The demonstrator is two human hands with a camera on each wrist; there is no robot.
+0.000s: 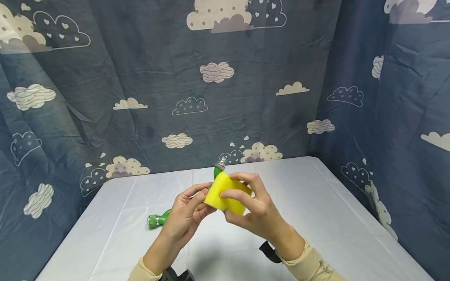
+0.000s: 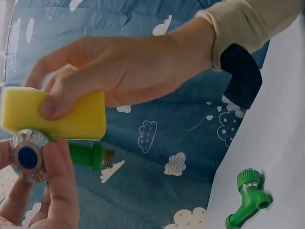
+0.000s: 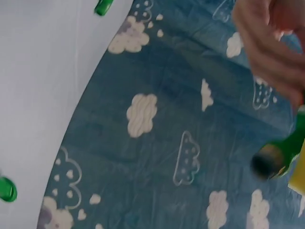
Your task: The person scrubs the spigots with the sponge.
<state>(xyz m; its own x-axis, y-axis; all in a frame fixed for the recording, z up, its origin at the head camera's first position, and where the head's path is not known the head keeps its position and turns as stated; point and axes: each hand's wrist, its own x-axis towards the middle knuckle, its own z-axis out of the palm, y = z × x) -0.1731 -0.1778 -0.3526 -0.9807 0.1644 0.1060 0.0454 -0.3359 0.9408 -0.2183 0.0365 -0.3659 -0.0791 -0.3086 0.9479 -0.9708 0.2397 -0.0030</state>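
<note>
The left hand (image 1: pixel 186 214) pinches a green tap by its silver knob with a blue centre (image 2: pixel 27 157); in the left wrist view the fingers lie around the knob, and the green body (image 2: pixel 86 154) ends in a threaded tip. A yellow sponge (image 1: pixel 228 195) is in the right hand (image 1: pixel 261 207), thumb on one face and fingers on the other. Its lower face meets the knob in the left wrist view. The right wrist view catches only the sponge's edge (image 3: pixel 299 174), beside the tap's dark end (image 3: pixel 268 162). The sponge hides most of the tap from the head view.
Behind the left hand a green tap (image 1: pixel 158 219) lies on the white table (image 1: pixel 119 234). A green piece with a silver tip (image 1: pixel 220 164) shows beyond the sponge; whether it is held or lying cannot be told. Cloud-patterned curtains (image 1: pixel 158 78) surround the table.
</note>
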